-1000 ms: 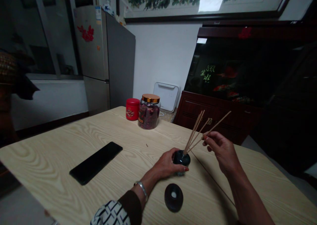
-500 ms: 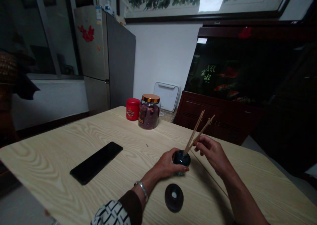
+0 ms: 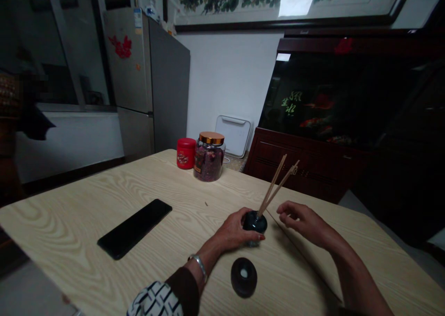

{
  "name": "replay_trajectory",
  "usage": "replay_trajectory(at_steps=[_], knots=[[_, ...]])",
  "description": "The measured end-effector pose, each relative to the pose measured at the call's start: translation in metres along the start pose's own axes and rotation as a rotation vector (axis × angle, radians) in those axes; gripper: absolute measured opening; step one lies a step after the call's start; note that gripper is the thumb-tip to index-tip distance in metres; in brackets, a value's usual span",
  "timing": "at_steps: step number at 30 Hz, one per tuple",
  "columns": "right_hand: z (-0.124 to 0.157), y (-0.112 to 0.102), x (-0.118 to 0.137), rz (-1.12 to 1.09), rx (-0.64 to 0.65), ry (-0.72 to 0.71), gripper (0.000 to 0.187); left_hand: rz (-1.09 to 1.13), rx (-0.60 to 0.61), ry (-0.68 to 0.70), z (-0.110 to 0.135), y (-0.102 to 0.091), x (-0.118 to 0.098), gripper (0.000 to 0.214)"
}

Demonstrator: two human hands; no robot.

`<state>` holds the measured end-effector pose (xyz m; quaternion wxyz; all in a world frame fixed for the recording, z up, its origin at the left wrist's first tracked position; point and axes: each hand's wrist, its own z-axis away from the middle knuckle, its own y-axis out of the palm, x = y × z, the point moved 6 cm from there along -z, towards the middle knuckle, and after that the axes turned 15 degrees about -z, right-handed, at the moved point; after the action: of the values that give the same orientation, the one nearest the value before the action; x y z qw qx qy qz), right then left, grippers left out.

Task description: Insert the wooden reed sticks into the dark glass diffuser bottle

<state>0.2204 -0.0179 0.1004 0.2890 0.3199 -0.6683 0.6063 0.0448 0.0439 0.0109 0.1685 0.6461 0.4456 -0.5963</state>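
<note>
Your left hand (image 3: pixel 232 229) is clamped around the dark reed diffuser bottle (image 3: pixel 255 222) on the pale wood-grain table (image 3: pixel 69 223), while your right hand (image 3: pixel 301 219) hovers open and empty just to its right. The two reed sticks (image 3: pixel 276 185) rise from the bottle, their long axes leaning up and right, past your right fingertips (image 3: pixel 281 218).

The one view comes from a camera worn on the person's head. It sits just behind the near edge of the wooden table (image 3: pixel 69 214), facing forward and down across it — the left hand (image 3: pixel 236 228) and right hand (image 3: pixel 306 219) lie close below it on the table, while the refrigerator (image 3: pixel 149 75) and fish tank (image 3: pixel 333 103) stand well beyond the table's far edge.
</note>
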Motion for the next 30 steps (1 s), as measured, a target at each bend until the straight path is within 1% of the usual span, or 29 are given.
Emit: replay_trajectory(at_steps=[2,4,7,10,15,23,30], knots=[[-0.001,-0.006,-0.024,0.280,-0.010,0.117,0.010,-0.001,0.002,0.003,0.000,0.000,0.000,0.065],[-0.001,-0.007,-0.047,0.470,0.001,0.231,0.010,0.006,0.006,0.003,0.000,0.000,0.000,0.064],[-0.001,-0.003,-0.070,0.550,0.027,0.301,0.011,0.017,0.010,-0.004,0.000,0.001,0.000,0.065],[0.000,0.002,-0.082,0.573,0.043,0.342,0.012,0.012,0.014,-0.003,0.000,0.001,0.000,0.063],[0.002,0.004,-0.089,0.599,0.059,0.389,0.016,-0.012,0.004,0.008,0.001,-0.001,-0.002,0.062],[-0.001,0.006,-0.090,0.610,0.048,0.387,0.017,0.020,0.010,0.010,-0.001,0.002,0.002,0.064],[-0.001,0.003,-0.085,0.505,-0.035,0.336,0.010,0.037,0.016,0.003,-0.001,0.002,0.001,0.065]])
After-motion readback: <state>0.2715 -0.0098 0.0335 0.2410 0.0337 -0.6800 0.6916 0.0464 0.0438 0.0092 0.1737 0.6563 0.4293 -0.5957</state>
